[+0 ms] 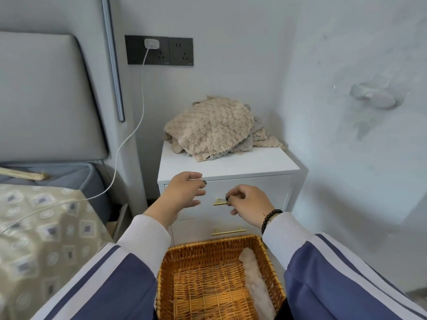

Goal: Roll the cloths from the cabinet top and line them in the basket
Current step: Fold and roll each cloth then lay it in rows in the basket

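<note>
The cloths (212, 128) lie heaped at frame centre on the cabinet (231, 167); one roll (256, 282) sits in the basket (275, 269) below. Both hands, left (182, 195) and right (249, 202), hover empty, fingers loosely curled. Soft, light, floppy knit: best pinched along an edge.

I'm looking at a beige, bubbly-knit cloth (212, 125) topping the pile, with grey-blue cloths (254, 129) peeking out beneath it. The cabinet (231, 167) under them is plain white, its drawer handles (228, 232) brassy gold. Near me, the basket (208, 250) is honey-orange wicker, and a cream rolled cloth (256, 282) lies along its right side. My sleeves (108, 280) are blue with white stripes and pale ribbed cuffs; there's a black beaded bracelet (269, 219) too. On the left, the bedspread (34, 227) is olive-beige with little purple-grey squares. Far wall: black socket panel (159, 50), white cable (129, 135).
</note>
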